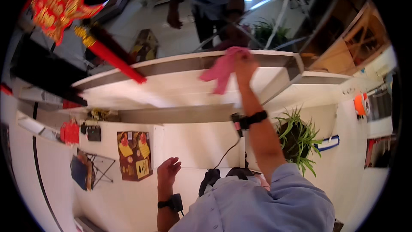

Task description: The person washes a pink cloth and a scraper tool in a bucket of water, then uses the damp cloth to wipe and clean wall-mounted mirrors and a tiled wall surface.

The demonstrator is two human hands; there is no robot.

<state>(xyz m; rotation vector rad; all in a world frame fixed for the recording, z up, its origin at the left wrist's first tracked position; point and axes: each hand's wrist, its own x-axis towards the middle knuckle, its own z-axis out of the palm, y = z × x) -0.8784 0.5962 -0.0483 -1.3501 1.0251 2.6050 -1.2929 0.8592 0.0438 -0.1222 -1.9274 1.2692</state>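
My right hand reaches forward, closed on a pink cloth that hangs down in loose folds. Cloth and hand are against the grey-edged ledge below a dark mirrored panel, which reflects a person's body. Both are somewhat blurred. Low in the view, my left hand hangs in the air with its fingers slightly bent and nothing in it. Each wrist wears a black strap with a small device.
A potted spider plant stands to my right. On the left are a printed cardboard box, a folding stool and a red object on a shelf. A red fish ornament with a tassel hangs at upper left.
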